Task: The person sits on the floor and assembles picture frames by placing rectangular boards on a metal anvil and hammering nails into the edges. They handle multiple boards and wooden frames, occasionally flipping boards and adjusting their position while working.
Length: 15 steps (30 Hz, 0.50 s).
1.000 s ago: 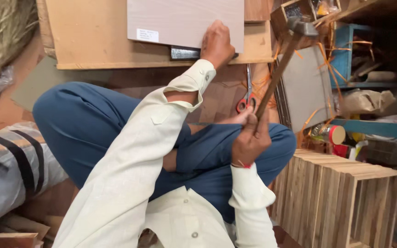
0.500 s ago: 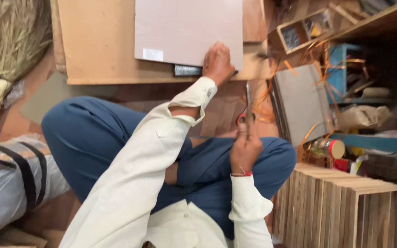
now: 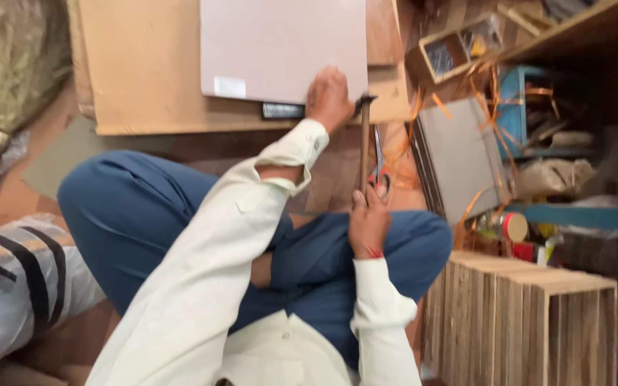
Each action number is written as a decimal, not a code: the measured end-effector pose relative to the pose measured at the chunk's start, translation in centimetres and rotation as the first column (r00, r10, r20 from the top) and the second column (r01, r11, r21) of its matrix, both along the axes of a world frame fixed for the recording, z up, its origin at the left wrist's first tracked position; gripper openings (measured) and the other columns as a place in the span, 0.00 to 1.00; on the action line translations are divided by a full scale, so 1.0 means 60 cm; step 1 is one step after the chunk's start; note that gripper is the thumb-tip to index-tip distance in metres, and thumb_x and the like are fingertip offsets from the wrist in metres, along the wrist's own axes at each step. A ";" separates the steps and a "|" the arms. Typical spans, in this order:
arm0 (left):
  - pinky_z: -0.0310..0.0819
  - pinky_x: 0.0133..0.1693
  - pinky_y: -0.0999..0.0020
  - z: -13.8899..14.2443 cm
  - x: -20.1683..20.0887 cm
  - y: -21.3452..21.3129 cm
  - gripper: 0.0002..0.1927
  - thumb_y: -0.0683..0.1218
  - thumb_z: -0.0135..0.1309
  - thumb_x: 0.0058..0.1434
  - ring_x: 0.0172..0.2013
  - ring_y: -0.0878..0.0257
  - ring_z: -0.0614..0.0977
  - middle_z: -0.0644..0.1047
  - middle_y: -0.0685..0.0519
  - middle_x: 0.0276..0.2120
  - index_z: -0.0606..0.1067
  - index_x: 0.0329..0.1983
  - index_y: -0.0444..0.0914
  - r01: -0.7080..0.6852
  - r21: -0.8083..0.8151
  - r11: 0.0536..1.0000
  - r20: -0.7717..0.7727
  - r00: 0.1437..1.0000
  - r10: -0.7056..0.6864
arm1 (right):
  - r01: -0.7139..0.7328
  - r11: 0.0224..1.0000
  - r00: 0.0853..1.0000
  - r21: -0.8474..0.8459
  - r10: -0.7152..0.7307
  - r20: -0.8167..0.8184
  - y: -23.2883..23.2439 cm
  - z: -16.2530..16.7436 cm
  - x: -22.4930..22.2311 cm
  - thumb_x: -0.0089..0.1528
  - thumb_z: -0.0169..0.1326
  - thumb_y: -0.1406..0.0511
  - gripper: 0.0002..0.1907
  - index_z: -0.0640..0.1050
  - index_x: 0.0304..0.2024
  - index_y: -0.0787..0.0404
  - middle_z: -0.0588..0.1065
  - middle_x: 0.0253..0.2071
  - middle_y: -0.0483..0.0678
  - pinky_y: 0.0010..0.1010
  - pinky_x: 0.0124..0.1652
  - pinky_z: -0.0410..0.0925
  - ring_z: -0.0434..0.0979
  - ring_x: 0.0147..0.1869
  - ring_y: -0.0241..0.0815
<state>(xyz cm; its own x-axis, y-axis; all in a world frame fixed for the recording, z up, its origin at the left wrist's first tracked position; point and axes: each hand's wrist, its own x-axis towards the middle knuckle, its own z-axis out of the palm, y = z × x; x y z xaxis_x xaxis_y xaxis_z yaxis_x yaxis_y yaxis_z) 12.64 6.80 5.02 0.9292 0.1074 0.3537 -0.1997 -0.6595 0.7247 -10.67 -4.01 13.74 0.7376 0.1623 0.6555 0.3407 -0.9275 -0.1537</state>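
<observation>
**Hammer head down at panel edge, other hand pinning panel**

Head view:
- Right hand (image 3: pixel 368 223) at about 5 o'clock from frame centre, grip wrapped tight round the lower end of the hammer (image 3: pixel 364 143) handle. Handle runs near vertical toward 12 o'clock; head sits at the lower right corner of the panel (image 3: pixel 284 46), touching or just short of it, can't tell through the blur.
- Left hand (image 3: pixel 329 99) at 12 o'clock from the right hand, fingers pressed flat on the panel's lower edge, just beside the hammer head at its 9 o'clock. Grip not closed round anything, just bearing down.
- Panel is pale grey, lies on a bigger brown board (image 3: pixel 137 71) on the floor, upper middle of frame. White label on its lower left corner.
- Scissors (image 3: pixel 380 182) with red handles lie just at 3 o'clock of the hammer handle.
- Wooden crates (image 3: pixel 523 322) at 4 o'clock, bottom right. Grey boards (image 3: pixel 459 164) and orange strips at 3 o'clock.
- Person sits cross-legged, blue trousers, cream sleeves.
</observation>
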 end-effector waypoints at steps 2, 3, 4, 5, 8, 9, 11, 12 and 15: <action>0.73 0.47 0.48 0.015 -0.029 0.011 0.06 0.36 0.55 0.47 0.45 0.40 0.78 0.76 0.40 0.38 0.76 0.30 0.35 0.065 0.044 0.997 -0.074 0.995 -0.061 | -0.125 0.965 0.986 0.231 0.146 -0.080 -0.017 -0.017 0.002 0.75 0.52 0.67 0.05 0.74 0.50 0.62 0.74 0.48 0.62 0.33 0.38 0.72 0.77 0.42 0.52; 0.73 0.48 0.50 0.015 -0.071 0.013 0.10 0.35 0.55 0.48 0.46 0.42 0.77 0.76 0.41 0.41 0.78 0.35 0.36 0.119 0.044 0.992 0.001 0.993 -0.119 | -0.143 0.930 0.970 0.339 0.199 -0.137 -0.031 -0.023 -0.019 0.79 0.50 0.67 0.05 0.74 0.50 0.63 0.74 0.48 0.61 0.33 0.37 0.71 0.77 0.41 0.48; 0.72 0.49 0.51 0.018 -0.093 0.025 0.15 0.34 0.54 0.50 0.46 0.43 0.77 0.75 0.42 0.44 0.79 0.41 0.38 0.175 0.048 0.983 0.099 0.979 -0.179 | 0.096 0.775 0.935 0.624 0.144 -0.323 -0.046 -0.028 -0.035 0.76 0.51 0.66 0.07 0.76 0.52 0.62 0.71 0.40 0.55 0.30 0.30 0.66 0.72 0.33 0.42; 0.72 0.50 0.53 0.026 -0.097 0.039 0.19 0.33 0.53 0.51 0.47 0.45 0.77 0.75 0.43 0.47 0.80 0.46 0.39 0.212 0.070 0.975 0.217 0.950 -0.223 | 0.331 0.509 0.859 0.795 0.186 -0.477 -0.058 -0.035 -0.039 0.74 0.51 0.64 0.10 0.78 0.54 0.61 0.67 0.32 0.49 0.27 0.24 0.61 0.66 0.25 0.37; 0.67 0.48 0.56 0.036 -0.146 0.039 0.23 0.36 0.52 0.50 0.49 0.51 0.75 0.75 0.46 0.50 0.81 0.49 0.45 0.163 0.349 0.923 0.341 0.895 -0.287 | 0.467 0.005 0.782 0.884 0.465 -0.416 -0.099 -0.050 -0.052 0.72 0.48 0.63 0.14 0.75 0.56 0.61 0.68 0.26 0.44 0.23 0.17 0.56 0.61 0.18 0.31; 0.67 0.50 0.57 0.037 -0.161 0.034 0.21 0.37 0.52 0.53 0.50 0.52 0.74 0.75 0.47 0.50 0.81 0.50 0.44 0.191 0.366 0.911 0.319 0.893 -0.316 | 0.442 -0.091 0.787 0.892 0.516 -0.337 -0.115 -0.051 -0.060 0.73 0.46 0.62 0.14 0.73 0.56 0.62 0.70 0.27 0.43 0.21 0.17 0.56 0.62 0.19 0.29; 0.66 0.53 0.58 0.043 -0.167 0.027 0.16 0.41 0.53 0.60 0.53 0.54 0.74 0.75 0.50 0.50 0.80 0.51 0.43 0.226 0.402 0.887 0.286 0.890 -0.356 | 0.463 -0.167 0.782 0.870 0.539 -0.313 -0.135 -0.058 -0.065 0.73 0.46 0.63 0.15 0.72 0.59 0.64 0.70 0.28 0.44 0.22 0.20 0.57 0.62 0.20 0.30; 0.67 0.52 0.58 0.047 -0.168 0.020 0.15 0.41 0.53 0.60 0.52 0.54 0.74 0.75 0.51 0.49 0.80 0.50 0.42 0.214 0.441 0.871 0.290 0.885 -0.364 | 0.462 -0.204 0.782 0.863 0.553 -0.287 -0.144 -0.059 -0.065 0.74 0.46 0.63 0.16 0.72 0.60 0.65 0.70 0.29 0.45 0.22 0.21 0.58 0.62 0.21 0.30; 0.68 0.50 0.58 0.051 -0.171 -0.003 0.09 0.42 0.54 0.62 0.50 0.54 0.75 0.76 0.52 0.45 0.80 0.44 0.42 0.210 0.537 0.817 0.245 0.888 -0.390 | 0.447 -0.257 0.771 0.857 0.597 -0.223 -0.165 -0.064 -0.072 0.73 0.47 0.64 0.16 0.72 0.61 0.64 0.71 0.30 0.45 0.22 0.22 0.59 0.63 0.22 0.31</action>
